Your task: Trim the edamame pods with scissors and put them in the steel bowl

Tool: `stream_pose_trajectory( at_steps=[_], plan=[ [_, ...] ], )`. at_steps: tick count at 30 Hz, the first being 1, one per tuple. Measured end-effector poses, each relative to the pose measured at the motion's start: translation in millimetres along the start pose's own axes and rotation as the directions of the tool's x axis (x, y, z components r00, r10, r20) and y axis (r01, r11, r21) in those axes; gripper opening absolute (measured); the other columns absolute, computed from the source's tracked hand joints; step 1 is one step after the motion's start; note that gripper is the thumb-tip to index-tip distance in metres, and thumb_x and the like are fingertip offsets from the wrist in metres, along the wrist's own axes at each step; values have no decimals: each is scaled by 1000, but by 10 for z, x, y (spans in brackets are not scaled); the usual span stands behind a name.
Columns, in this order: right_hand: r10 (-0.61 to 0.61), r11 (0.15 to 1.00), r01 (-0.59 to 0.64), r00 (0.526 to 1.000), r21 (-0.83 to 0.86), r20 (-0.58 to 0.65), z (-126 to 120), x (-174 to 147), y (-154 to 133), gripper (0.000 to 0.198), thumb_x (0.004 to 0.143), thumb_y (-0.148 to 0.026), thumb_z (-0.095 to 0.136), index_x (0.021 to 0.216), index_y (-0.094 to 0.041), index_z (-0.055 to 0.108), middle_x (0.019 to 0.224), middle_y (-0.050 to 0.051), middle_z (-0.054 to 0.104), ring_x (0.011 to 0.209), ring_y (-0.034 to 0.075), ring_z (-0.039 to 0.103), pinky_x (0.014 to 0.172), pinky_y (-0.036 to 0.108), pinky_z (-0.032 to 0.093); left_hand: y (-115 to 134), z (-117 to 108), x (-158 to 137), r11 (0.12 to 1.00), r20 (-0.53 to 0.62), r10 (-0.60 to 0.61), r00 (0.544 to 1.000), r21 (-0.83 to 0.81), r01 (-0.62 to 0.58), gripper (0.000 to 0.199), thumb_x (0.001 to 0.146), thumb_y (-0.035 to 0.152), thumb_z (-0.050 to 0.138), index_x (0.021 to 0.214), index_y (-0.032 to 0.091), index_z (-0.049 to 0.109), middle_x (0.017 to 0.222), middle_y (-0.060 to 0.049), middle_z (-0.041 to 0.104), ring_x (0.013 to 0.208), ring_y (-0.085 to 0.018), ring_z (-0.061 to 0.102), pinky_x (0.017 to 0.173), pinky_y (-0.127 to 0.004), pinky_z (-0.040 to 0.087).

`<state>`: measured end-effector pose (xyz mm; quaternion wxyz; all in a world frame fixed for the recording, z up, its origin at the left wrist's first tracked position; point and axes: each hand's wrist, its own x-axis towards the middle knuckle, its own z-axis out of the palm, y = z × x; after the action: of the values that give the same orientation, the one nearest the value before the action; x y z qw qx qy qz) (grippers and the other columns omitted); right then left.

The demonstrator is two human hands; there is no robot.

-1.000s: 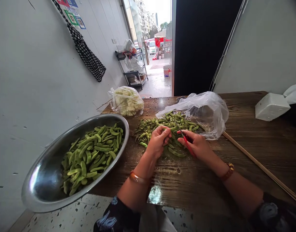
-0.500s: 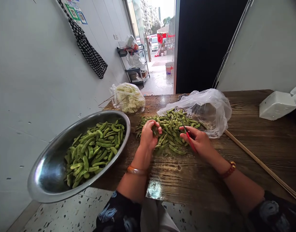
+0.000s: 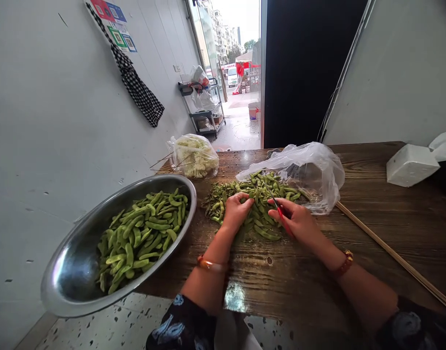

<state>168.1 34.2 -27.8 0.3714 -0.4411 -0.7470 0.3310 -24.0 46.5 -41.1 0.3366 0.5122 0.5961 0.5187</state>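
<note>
Red-handled scissors [image 3: 284, 221] are gripped in my right hand [image 3: 299, 222], their dark blades pointing up and away over the pile. My left hand [image 3: 238, 211] is closed in a pinch on a green edamame pod, partly hidden by the fingers, just left of the scissor tips. Beneath and beyond both hands lies a heap of edamame pods [image 3: 263, 228] on the wooden table. Left of my left arm, a large oval metal basin [image 3: 72, 277] holds many more green pods [image 3: 135, 238].
A clear plastic bag [image 3: 317, 160] lies open behind the heap. Cauliflower in a bag [image 3: 196, 158] sits at the far left edge. Thin bamboo sticks [image 3: 390, 250] cross the table on the right, near a white box [image 3: 412, 165]. A shelf cart [image 3: 204, 109] stands by the doorway.
My left hand has turned over and moved right, closer to the scissors, its fingers now pinching forward. The right hand has barely moved. The whole view has shifted slightly.
</note>
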Motion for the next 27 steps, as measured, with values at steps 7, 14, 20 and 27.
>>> stream_pose_trajectory(
  at_steps=[7, 14, 20, 27],
  plan=[
    [-11, 1000, 11, 1000, -28, 22, 12, -7, 7, 53, 81, -54, 58, 114, -13, 67, 71, 3, 65, 63, 17, 55, 62, 28, 44, 143, -33, -124, 920, 255, -22, 967, -372, 119, 30, 73, 41, 70, 84, 14, 59, 65, 3, 55, 46, -3, 36, 45, -17, 23],
    [-29, 999, 31, 996, -22, 79, 13, -8, 29, 53, 81, -52, 60, 116, -13, 65, 74, 2, 64, 65, 16, 56, 62, 28, 45, 253, -4, -193, 928, 343, -41, 938, -335, 163, 34, 73, 42, 71, 85, 12, 61, 63, 3, 52, 44, -2, 31, 42, -19, 19],
    [-4, 1000, 5, 995, -18, 98, 20, -3, 56, 56, 80, -52, 61, 118, -12, 64, 79, 3, 66, 70, 18, 58, 66, 30, 47, 285, 10, -237, 941, 329, -28, 944, -311, 136, 31, 71, 40, 72, 82, 13, 63, 63, 3, 53, 48, -3, 35, 47, -19, 26],
    [-7, 1000, 8, 997, -3, 76, 37, -14, 68, 59, 79, -53, 62, 120, -11, 63, 90, 6, 69, 78, 20, 61, 73, 31, 48, 312, 11, -257, 957, 334, -6, 943, -272, 103, 28, 72, 38, 72, 81, 13, 65, 61, 3, 51, 54, -6, 39, 54, -20, 31]
  ],
)
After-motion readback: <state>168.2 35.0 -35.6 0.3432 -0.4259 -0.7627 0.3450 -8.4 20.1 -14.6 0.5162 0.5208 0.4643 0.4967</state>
